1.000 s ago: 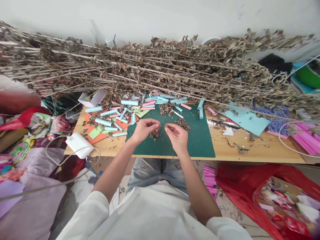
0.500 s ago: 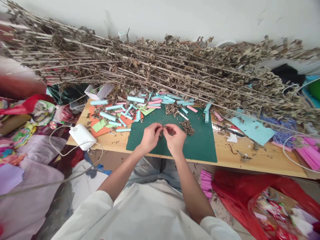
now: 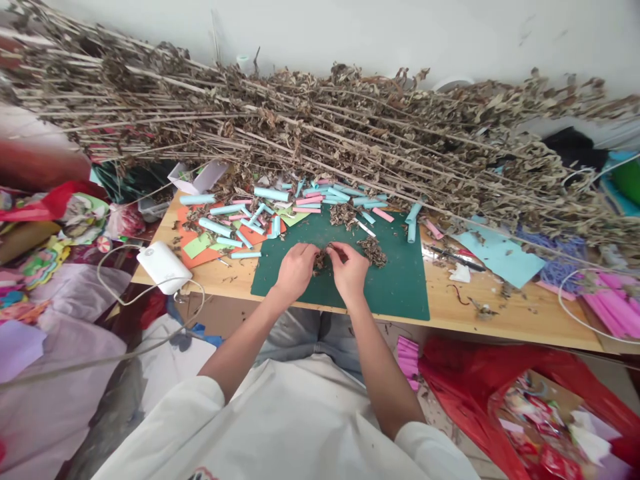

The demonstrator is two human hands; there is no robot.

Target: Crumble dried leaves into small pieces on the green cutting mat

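Note:
My left hand (image 3: 296, 270) is low over the green cutting mat (image 3: 395, 293), its fingers curled at a small heap of dried leaves (image 3: 320, 261). Facing it, my right hand (image 3: 349, 268) pinches dried leaf bits between thumb and fingers. What lies inside the left fingers is partly hidden. Just right of my right hand is another clump of crumbled dried leaves (image 3: 373, 252). A third leaf pile (image 3: 343, 215) sits farther back on the mat, beside a thin white paper roll (image 3: 366, 229).
Blue and pink paper rolls (image 3: 271, 194) lie across the back left of the wooden table (image 3: 450, 303). Long dried leafy stalks (image 3: 310, 127) span the back. A white power bank (image 3: 165, 267) with a cable is at left. A red plastic bag (image 3: 460, 380) stands below right.
My hands have moved slightly apart, and the leaf heap between them shows more. The left fingers have turned downward toward it. The camera view has shifted a little.

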